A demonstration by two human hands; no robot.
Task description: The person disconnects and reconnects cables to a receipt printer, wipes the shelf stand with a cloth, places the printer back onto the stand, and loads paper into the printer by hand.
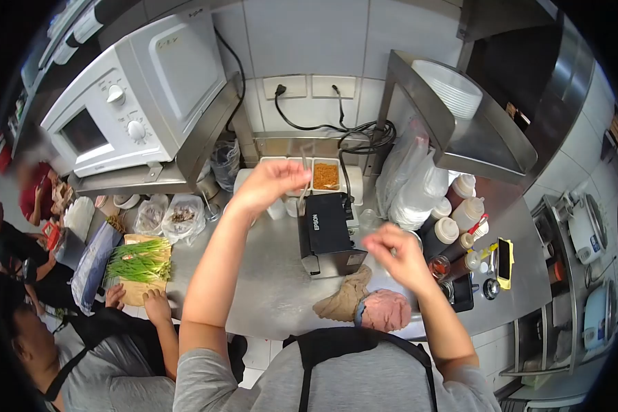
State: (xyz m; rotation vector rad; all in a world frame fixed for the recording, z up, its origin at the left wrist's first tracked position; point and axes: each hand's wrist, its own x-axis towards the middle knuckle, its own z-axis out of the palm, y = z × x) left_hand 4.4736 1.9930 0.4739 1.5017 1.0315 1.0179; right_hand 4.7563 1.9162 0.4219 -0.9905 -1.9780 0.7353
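My left hand (276, 181) is raised over the back of the steel counter, its fingertips pinched on the thin handle of a utensil (304, 168) beside white containers, one holding an orange-brown seasoning (325, 176). My right hand (394, 252) hovers right of a black Epson printer (325, 230), its fingers curled and slightly blurred. Whether anything lies between those fingers is too small to tell. Below the printer, a brown cloth (345, 299) and a pink cloth (384, 310) lie at the counter's front edge.
A co-worker (103, 357) at the left has hands by green onions (139, 261) on a board. A microwave (130, 96) stands on the left shelf. Sauce bottles (446, 231) and a phone (505, 259) are at the right, below a steel shelf (487, 154). Other people stand far left.
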